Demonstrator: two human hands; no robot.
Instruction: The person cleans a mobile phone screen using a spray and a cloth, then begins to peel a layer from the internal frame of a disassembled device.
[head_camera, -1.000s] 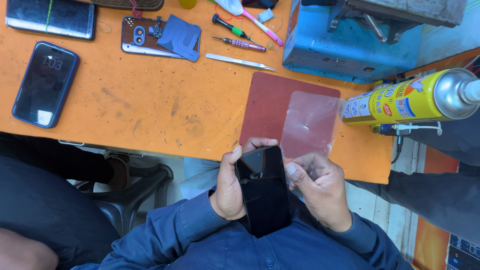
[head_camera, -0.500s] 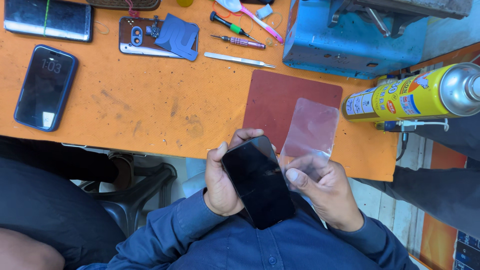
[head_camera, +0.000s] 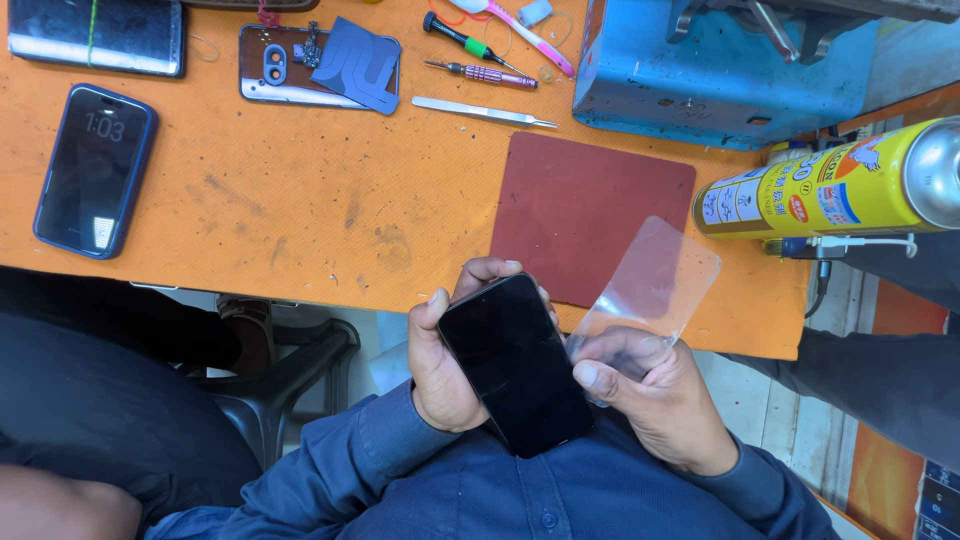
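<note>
Phone in one hand, film in the other: that is how my grip stands. My left hand (head_camera: 438, 375) is wrapped round a black smartphone (head_camera: 515, 365), thumb along its left edge and fingers curled over the top, dark screen facing up, held over my lap just off the near edge of the orange table (head_camera: 300, 220). My right hand (head_camera: 655, 415) pinches a clear, rounded-corner protective film (head_camera: 652, 285) by its lower end, thumb on top. The sheet stands up and away from the phone, leaning out over the table edge and the corner of the dark red mat (head_camera: 590, 215). Film and screen are apart, so I judge that I am at the stage of readying the sheet, with nothing laid down yet. The next move, as I see it, calls for keeping my fingertips at the film's margin, squaring its edges to the phone's outline, and holding the phone flat and steady. Farther out lie a yellow spray can (head_camera: 820, 185) on its side, a blue metal machine (head_camera: 700, 70), tweezers (head_camera: 480, 110), two small screwdrivers (head_camera: 480, 72), an opened phone back (head_camera: 300, 65) and a phone in a blue case (head_camera: 95, 170).
</note>
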